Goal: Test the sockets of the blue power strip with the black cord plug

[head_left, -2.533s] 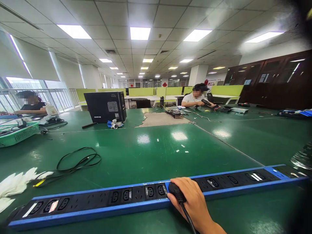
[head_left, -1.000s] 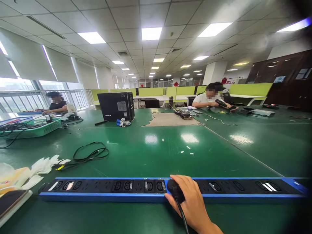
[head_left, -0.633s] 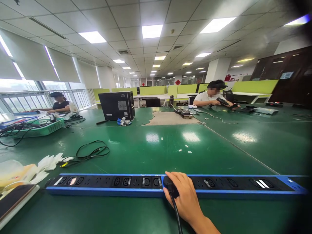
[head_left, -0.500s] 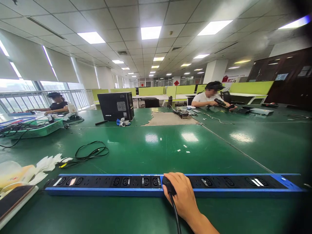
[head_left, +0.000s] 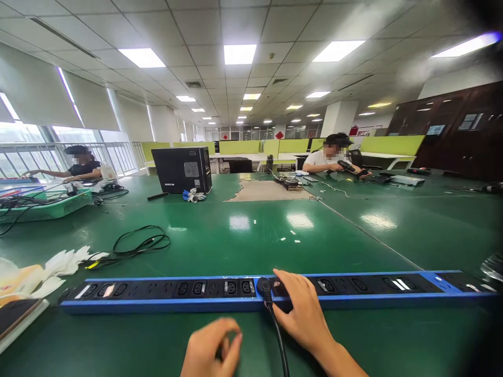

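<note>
A long blue-edged black power strip [head_left: 157,306] lies across the table in front of me. A black plug [head_left: 264,286] sits in a socket near its middle, and its black cable [head_left: 278,335] runs down toward me. My right hand [head_left: 304,314] spans the strip just right of the plug, thumb at the near edge and fingers at the far edge. Its thumb and fingers are apart, off the plug. Below the strip, left of the cable, my left hand [head_left: 212,348] is slightly blurred. Its fingers are curled, with thumb and index tips close together and nothing visible in them.
A coiled black cable [head_left: 145,243] lies beyond the strip's left half. White tissues [head_left: 63,262] and a phone-like slab [head_left: 19,319] are at left. Further off stand a green basket [head_left: 51,207], a black computer case [head_left: 181,170] and gloves [head_left: 194,196]. Two people sit across the table.
My right hand has let go of the plug and shifted slightly right along the strip. My left hand has come into view from below. The view has shifted a little.
</note>
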### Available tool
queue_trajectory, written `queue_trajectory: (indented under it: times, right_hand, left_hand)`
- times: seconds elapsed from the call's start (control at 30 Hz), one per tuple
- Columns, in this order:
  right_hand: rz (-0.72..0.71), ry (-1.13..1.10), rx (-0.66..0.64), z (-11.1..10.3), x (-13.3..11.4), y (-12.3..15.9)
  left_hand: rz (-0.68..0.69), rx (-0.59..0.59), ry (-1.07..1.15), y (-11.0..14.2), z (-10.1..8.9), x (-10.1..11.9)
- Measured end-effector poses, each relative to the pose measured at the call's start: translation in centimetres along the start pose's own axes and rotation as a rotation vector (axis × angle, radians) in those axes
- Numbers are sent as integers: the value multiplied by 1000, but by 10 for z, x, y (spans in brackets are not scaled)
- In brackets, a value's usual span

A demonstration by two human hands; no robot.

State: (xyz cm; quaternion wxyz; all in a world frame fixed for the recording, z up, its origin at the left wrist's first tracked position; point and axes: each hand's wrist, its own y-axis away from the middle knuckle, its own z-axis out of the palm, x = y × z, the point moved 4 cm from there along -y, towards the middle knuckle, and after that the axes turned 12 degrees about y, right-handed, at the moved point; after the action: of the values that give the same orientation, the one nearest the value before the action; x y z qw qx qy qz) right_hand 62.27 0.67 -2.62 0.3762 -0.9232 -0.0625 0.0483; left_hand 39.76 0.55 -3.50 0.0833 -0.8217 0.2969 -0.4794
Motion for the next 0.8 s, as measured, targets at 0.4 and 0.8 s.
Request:
queue_trajectory:
  times: [0.4,0.8]
  right_hand:
    - [38,49,-82,1,7,2]
    - [86,76,-157,8,15,2]
  left_hand:
    - [180,-155,-102,-85,48,17]
    - [7,408,26,-74,-40,-7]
